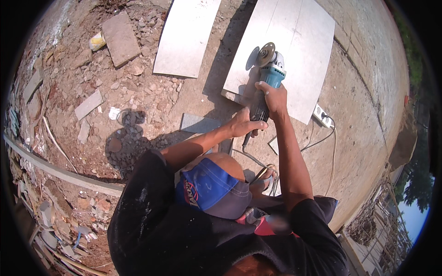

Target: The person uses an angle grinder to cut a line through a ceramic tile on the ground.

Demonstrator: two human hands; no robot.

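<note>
An angle grinder [273, 73] with a teal and black body is held in both hands. My right hand [275, 98] wraps the front of the body just behind the metal head, its thumb along the side. Lower down, my left hand [246, 123] closes round the black rear end, where the cord leaves. The round disc [266, 54] is above a large pale board [301, 55], which has thin straight lines on it; I cannot tell whether they touch. The disc's dark shadow falls on the board beside it.
A narrower pale sheet [186, 39] lies to the left. A white socket strip [322, 116] with a plug and cables lies right of the board. A grey slab piece [199, 123] lies below-left of the board. Rubble [152, 23] and a broken slab [121, 39] cover the left ground.
</note>
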